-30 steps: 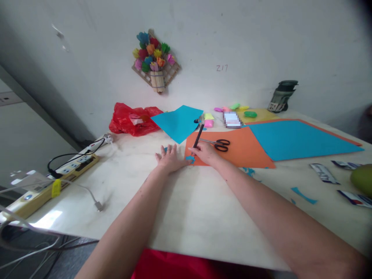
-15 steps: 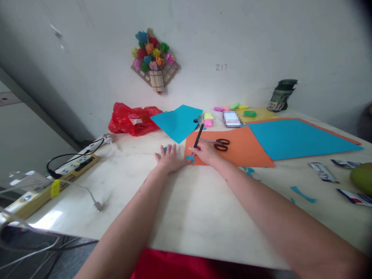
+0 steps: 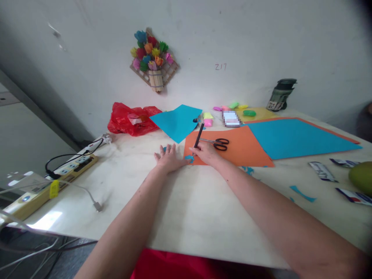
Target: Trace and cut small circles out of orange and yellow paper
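My right hand (image 3: 206,152) is closed around a black pen (image 3: 199,135), its tip down at the left part of the orange sheet (image 3: 247,149). Under the tip lies a small blue paper cutout (image 3: 190,158). My left hand (image 3: 169,159) lies flat with fingers spread on the table, its thumb reaching to the cutout. A dark blue bit (image 3: 164,149) shows behind its fingers. Black-handled scissors (image 3: 220,144) rest on the orange sheet, just beyond my right hand. A blue sheet (image 3: 177,123) lies behind both hands.
A large blue sheet (image 3: 302,137) lies right, near a bottle (image 3: 281,95). Blue scraps (image 3: 302,193), sachets (image 3: 322,171) and a green fruit (image 3: 362,177) are at the near right. At the left are a red bag (image 3: 130,120) and a power strip (image 3: 52,186) with cables.
The whole view has shifted very slightly. Both hands, the pen and the papers keep practically the same places.
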A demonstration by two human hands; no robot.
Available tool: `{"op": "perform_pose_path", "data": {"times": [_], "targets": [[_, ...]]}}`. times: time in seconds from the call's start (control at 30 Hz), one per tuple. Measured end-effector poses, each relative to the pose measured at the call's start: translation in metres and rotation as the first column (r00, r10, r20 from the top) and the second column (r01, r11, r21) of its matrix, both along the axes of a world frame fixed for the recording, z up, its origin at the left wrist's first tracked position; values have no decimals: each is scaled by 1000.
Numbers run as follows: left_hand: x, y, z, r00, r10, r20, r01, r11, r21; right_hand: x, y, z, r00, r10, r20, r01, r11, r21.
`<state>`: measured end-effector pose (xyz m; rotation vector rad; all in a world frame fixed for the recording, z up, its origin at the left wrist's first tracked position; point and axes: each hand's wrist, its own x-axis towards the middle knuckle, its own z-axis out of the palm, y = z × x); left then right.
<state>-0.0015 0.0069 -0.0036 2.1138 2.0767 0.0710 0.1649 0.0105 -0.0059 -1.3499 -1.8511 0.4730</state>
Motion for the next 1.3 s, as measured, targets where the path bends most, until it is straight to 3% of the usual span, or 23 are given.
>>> {"op": "perform_pose_path", "data": {"times": [1.3], "targets": [[-2, 1, -1, 1000, -13, 4, 13, 1000, -2, 4, -2, -3, 999, 4, 37, -6, 998, 66]]}}
